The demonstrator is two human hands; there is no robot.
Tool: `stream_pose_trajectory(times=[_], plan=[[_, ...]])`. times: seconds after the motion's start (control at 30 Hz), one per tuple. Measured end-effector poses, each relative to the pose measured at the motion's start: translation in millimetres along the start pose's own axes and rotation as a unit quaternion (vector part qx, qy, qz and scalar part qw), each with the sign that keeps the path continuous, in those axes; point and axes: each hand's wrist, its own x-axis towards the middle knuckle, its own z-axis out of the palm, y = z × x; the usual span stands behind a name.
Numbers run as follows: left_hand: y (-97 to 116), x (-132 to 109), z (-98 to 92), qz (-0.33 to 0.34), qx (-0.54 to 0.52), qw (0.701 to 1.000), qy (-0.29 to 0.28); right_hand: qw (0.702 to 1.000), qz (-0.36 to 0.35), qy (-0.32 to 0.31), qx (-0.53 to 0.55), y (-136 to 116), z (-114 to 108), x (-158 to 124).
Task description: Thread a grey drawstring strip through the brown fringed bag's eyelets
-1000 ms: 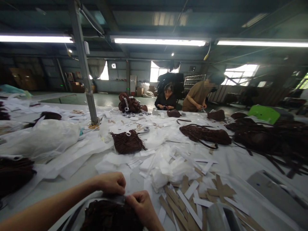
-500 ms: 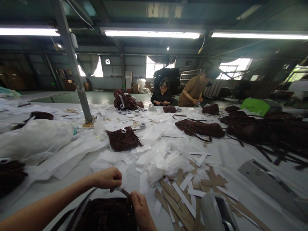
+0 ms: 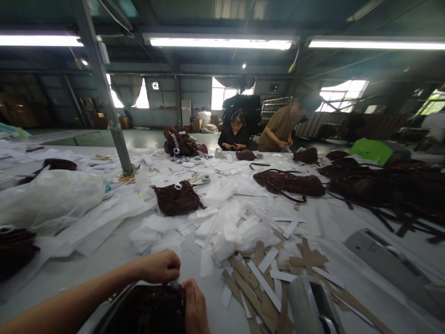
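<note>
A dark brown handbag (image 3: pixel 149 308) lies at the bottom of the view, partly cut off by the lower edge. My left hand (image 3: pixel 162 266) is closed above its top right corner, fingers pinching a bit of translucent wrapping (image 3: pixel 174 283). Close beside it, my right hand (image 3: pixel 194 304) grips the same corner of the bag, thumb on top; the strap there is mostly hidden by both hands. A dark strap edge (image 3: pixel 114 301) runs along the bag's left side, below my left forearm.
Brown and white card strips (image 3: pixel 257 287) and a grey tape dispenser (image 3: pixel 314 306) lie to the right. Crumpled white wrapping (image 3: pixel 239 234) is ahead. More brown bags (image 3: pixel 179 198) are spread over the table. A metal post (image 3: pixel 111 102) rises at left. Two people work across the table.
Both hands have drawn closer together at the bag's corner. My right hand has moved left and slightly down; the strap stretched between the hands earlier is now mostly hidden.
</note>
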Motion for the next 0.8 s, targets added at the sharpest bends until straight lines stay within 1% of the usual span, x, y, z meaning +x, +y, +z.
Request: stream_pose_trajectory(times=[0.07, 0.1, 0.13, 0.2, 0.33, 0.43, 0.57, 0.67, 0.7, 0.77, 0.8], plan=[[-1, 2, 3.6, -0.001, 0.000, 1.000, -0.003, 0.997, 0.005, 0.070, -0.014, 6, 7, 1], [-1, 3, 5.1, -0.001, 0.001, 1.000, -0.004, 0.996, 0.009, 0.092, -0.011, 7, 10, 3], [-1, 4, 6.3, -0.001, 0.002, 1.000, -0.005, 0.994, 0.012, 0.105, -0.005, 8, 12, 4], [1, 6, 7.0, 0.000, 0.002, 1.000, -0.011, 0.994, 0.012, 0.110, 0.002, 7, 15, 7], [5, 10, 5.6, -0.002, -0.002, 0.999, -0.039, 0.996, -0.005, 0.085, 0.002, -3, 16, 10], [9, 13, 8.7, -0.010, -0.018, 0.998, -0.061, 0.998, -0.011, 0.066, 0.014, -12, 14, 11], [9, 17, 20.9, -0.019, -0.060, 0.997, -0.049, 0.997, 0.013, 0.074, 0.034, -16, 12, 15], [3, 19, 30.4, -0.053, -0.119, 0.991, -0.029, 0.993, 0.043, 0.091, 0.054, -15, 8, 21], [0, 20, 32.7, -0.069, -0.139, 0.988, -0.017, 0.993, 0.052, 0.082, 0.061, -16, 6, 23], [-7, 23, 35.6, -0.102, -0.175, 0.979, 0.013, 0.997, 0.056, 0.022, 0.055, -18, 1, 26], [-10, 25, 36.3, -0.117, -0.193, 0.974, 0.024, 0.998, 0.051, -0.012, 0.034, -20, -1, 26]])
